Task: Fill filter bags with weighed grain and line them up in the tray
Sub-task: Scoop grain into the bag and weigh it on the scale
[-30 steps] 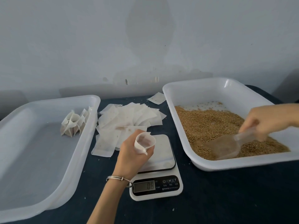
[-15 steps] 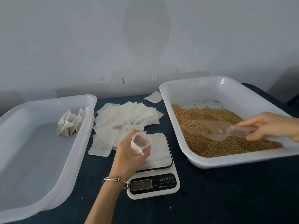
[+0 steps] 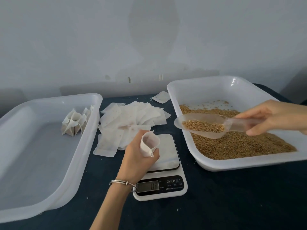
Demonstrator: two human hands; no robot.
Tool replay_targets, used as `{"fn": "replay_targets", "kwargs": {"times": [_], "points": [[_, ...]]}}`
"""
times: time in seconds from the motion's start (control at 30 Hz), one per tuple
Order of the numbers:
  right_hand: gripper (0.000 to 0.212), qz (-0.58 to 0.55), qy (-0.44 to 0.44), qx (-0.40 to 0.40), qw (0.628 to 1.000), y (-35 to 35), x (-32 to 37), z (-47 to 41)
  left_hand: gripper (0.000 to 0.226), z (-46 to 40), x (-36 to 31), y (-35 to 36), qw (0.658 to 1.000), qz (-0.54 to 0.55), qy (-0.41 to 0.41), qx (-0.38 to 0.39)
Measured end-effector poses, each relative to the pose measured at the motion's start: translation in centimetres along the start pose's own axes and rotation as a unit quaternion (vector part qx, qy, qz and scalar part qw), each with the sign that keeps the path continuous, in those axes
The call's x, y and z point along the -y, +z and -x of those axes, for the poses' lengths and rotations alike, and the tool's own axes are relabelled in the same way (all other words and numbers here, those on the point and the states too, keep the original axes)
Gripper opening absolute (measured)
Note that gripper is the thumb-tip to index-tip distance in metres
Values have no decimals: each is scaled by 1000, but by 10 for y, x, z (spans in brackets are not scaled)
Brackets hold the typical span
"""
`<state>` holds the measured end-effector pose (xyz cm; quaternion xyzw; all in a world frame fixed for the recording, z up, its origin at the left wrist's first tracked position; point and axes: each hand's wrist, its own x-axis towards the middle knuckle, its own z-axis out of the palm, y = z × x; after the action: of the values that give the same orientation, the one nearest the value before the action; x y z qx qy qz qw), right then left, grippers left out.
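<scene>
my left hand [image 3: 138,159] is curled round an open filter bag [image 3: 149,144], holding its mouth wide just above the platform of the digital kitchen scale [image 3: 163,165]. the bag is thin, limp paper-like cloth; it weighs almost nothing and will fold shut if i squeeze, so i judge the best hold is low on the body with the rim left free. my right hand [image 3: 272,116] pinches the handle of a clear plastic scoop [image 3: 201,124], which carries a small heap of grain and hangs over the near-left part of the grain tray [image 3: 235,163], apart from the bag. the grain [image 3: 240,145] is loose and will roll and scatter if the scoop tips early, so the pour wants a slow tilt right at the bag's mouth. the scale's display is lit, but its digits are too blurred to read. about 3 or 4 filled bags [image 3: 76,122] stand together in the far corner of the left tray [image 3: 49,196]. flat spare bags [image 3: 131,120] lie fanned between the 2 trays.
</scene>
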<state>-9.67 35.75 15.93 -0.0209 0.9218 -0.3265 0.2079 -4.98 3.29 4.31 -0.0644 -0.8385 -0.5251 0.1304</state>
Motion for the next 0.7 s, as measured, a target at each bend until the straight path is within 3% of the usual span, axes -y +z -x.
{"fn": "replay_targets", "kwargs": {"times": [0.23, 0.7], "points": [[55, 73, -92, 65, 991, 3, 53, -4, 34, 3, -8, -2, 1000, -17, 4, 5], [59, 172, -107, 82, 976, 4, 88, -2, 33, 1, -13, -4, 999, -36, -29, 14]]}}
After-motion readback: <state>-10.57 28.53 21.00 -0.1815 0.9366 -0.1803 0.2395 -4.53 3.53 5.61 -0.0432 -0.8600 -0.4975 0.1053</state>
